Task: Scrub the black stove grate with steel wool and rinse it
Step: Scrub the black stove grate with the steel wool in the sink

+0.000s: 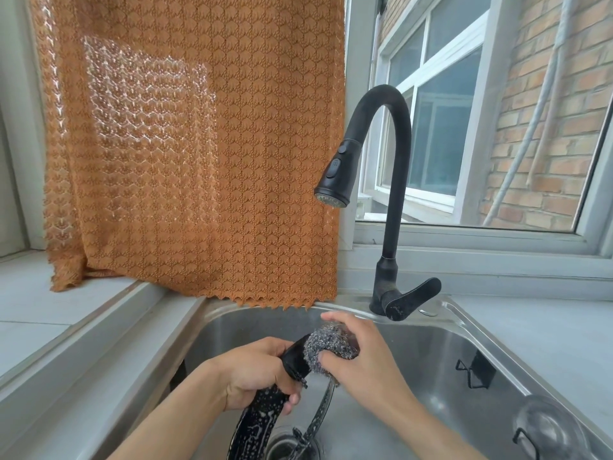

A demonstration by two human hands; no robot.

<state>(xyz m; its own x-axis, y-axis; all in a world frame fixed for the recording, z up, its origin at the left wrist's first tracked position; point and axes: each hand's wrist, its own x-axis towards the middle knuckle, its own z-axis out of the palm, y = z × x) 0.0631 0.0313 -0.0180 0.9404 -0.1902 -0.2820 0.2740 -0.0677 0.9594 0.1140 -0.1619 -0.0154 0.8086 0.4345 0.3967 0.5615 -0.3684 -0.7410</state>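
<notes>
Scrubbing the soapy grate [262,416] over the sink [464,330].
Your left hand [257,373] grips its rim; your right hand [360,355] clutches steel wool [326,343] against the top. It looks rigid, heavy and slippery, so hold the rim firmly.

open basin floor at right of centre in the steel sink [428,330]; blocked above by black faucet [391,180], upper left by hanging orange curtain [199,144], lower right by wire rack [474,373].
</notes>
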